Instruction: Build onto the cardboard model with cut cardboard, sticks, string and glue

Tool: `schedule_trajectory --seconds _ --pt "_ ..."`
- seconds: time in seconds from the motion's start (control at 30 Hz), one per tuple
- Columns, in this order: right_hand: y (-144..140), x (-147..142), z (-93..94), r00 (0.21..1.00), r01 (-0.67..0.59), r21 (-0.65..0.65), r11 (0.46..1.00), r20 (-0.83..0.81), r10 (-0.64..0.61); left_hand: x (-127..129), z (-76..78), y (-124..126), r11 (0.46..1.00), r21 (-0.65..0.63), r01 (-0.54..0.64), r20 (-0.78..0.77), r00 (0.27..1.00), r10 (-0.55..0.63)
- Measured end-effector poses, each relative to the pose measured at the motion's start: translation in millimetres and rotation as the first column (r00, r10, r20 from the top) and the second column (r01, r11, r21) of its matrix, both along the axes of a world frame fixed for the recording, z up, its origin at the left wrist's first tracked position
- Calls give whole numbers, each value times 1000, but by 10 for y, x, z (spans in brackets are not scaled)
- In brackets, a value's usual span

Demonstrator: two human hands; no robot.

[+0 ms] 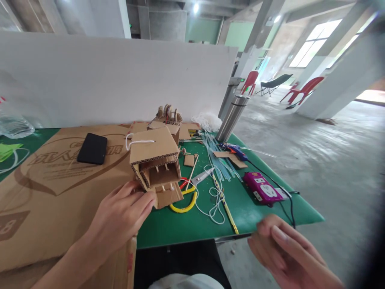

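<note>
My left hand (120, 218) rests on the table with its fingers loosely spread, the fingertips touching the lower left corner of a small brown corrugated-cardboard box model (156, 166); it grips nothing. That box stands on the green table mat (180, 224) at the edge of a large flat printed cardboard sheet (45, 192), its open front pointing toward me and its long axis running away from me, a white cord looped over its top. My right hand (288, 253) hangs off the table's near right corner, blurred, fingers open and empty. Just right of the box lie yellow-handled scissors (188, 192) and white string (215, 196); farther off, a magenta power strip (262, 188), a blue glue gun (236, 150), a steel flask (233, 116) and a black phone (92, 148).
</note>
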State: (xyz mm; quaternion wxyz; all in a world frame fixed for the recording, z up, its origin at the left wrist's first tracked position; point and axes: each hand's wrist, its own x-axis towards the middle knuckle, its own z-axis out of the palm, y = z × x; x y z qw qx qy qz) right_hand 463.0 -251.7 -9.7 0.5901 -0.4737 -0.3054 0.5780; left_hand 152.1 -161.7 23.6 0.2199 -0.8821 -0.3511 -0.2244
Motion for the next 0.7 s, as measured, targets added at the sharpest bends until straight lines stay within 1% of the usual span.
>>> schedule_trajectory --seconds 0.1,0.17,0.3,0.43,0.5,0.6,0.7 --pt "196 -37 18 995 97 -30 995 -29 -98 -37 4 -23 999 24 -25 -2 1000 25" --pt "277 -39 20 992 117 -68 991 -49 -120 -69 2 -39 998 41 -53 -17 998 54" --pt "346 -21 32 990 96 -91 991 -93 -105 -127 -16 -51 993 45 -112 -68 991 115" --pt "336 -20 37 991 49 -97 994 -117 -61 -159 -35 -29 989 45 -143 -81 986 146" --pt "319 -36 33 993 19 -96 995 -116 -30 -171 -43 -12 990 39 -133 -90 987 136" --pt "298 -71 23 995 -14 -85 996 -104 5 -188 -67 4 996 9 -87 -111 990 88" --pt "296 -107 8 992 -39 -76 996 -120 29 -198 -100 -1 997 -16 -70 -81 994 68"
